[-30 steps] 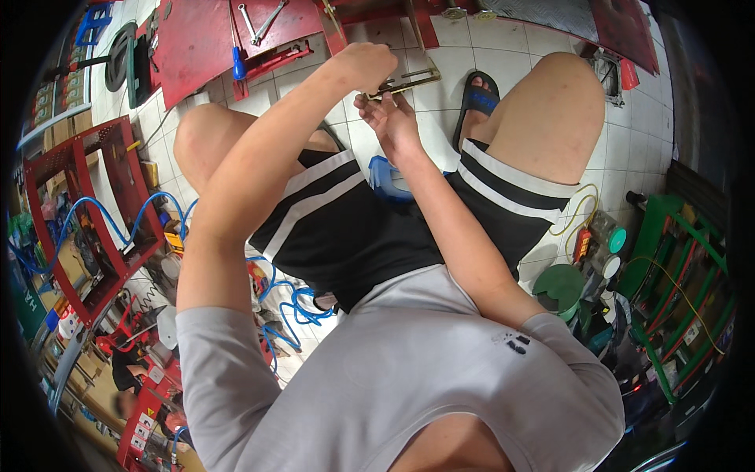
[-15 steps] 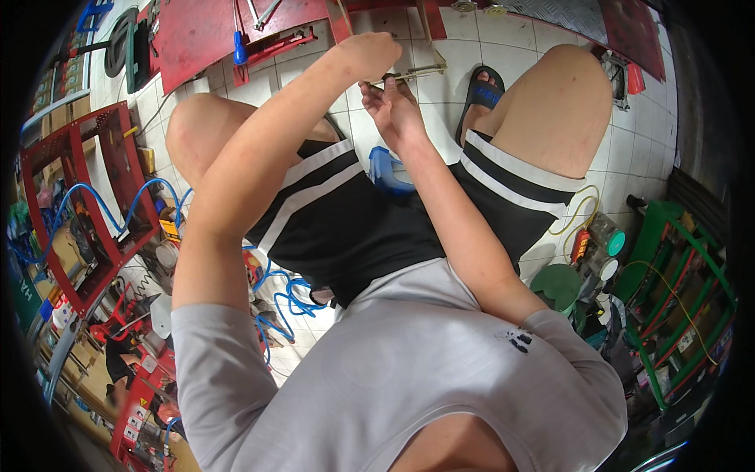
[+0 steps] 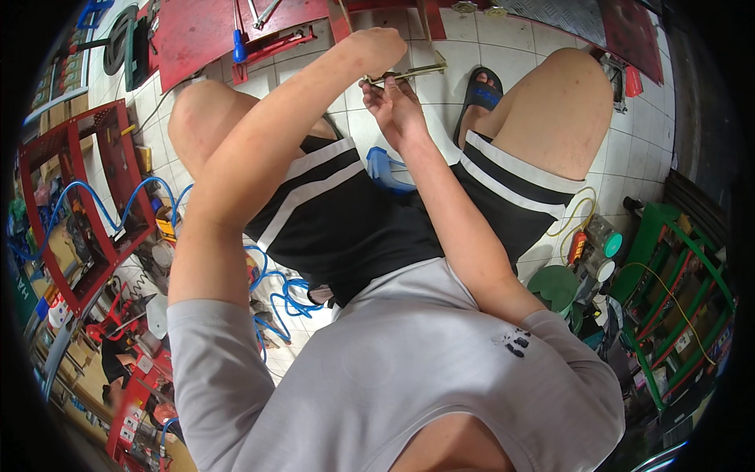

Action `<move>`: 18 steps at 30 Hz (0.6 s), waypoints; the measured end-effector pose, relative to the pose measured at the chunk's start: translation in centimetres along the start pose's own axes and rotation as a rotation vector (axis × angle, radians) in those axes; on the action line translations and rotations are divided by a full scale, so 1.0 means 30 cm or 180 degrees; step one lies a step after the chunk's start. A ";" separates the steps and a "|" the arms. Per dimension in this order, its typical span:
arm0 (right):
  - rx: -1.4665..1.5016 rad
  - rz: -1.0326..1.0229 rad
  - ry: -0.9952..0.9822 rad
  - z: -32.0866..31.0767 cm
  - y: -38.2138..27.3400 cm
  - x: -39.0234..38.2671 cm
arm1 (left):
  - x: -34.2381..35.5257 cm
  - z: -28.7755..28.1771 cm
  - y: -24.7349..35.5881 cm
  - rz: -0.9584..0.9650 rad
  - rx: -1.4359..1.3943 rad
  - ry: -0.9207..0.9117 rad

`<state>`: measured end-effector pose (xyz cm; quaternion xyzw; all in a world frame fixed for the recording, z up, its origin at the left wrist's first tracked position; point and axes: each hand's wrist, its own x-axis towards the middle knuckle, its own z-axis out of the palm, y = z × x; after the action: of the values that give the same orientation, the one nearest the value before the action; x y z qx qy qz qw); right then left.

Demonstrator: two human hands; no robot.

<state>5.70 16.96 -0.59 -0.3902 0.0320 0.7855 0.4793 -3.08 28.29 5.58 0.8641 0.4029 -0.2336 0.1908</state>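
My right hand (image 3: 399,114) is turned palm up, its thumb and fingers closed on a thin brass-coloured metal piece (image 3: 422,71). That piece runs out to the right and has a short bent end. Just above it, my left hand (image 3: 383,49) is curled over the same spot, back of the hand up. Its fingertips are hidden, so what it grips cannot be made out. Both hands are out in front, between my knees, close to an upright post of a red metal frame (image 3: 340,20).
A red worktop (image 3: 197,35) at the far left carries a blue-handled screwdriver (image 3: 239,49). Below me is a blue plastic object (image 3: 385,169). A blue hose (image 3: 287,303) coils on the tiles to my left. Red racks (image 3: 86,204) stand left, a green rack (image 3: 668,291) right.
My left hand has shifted slightly up and to the right, its wrist turning a little. My right hand keeps hold of the metal piece almost in place.
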 end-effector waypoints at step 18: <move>0.0020 -0.0074 -0.0153 -0.003 0.002 0.001 | -0.004 0.001 0.028 -0.0104 -0.0165 -0.0360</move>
<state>5.70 16.91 -0.71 -0.3701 0.0184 0.7888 0.4903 -2.51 27.70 5.72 0.8376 0.4115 -0.2746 0.2318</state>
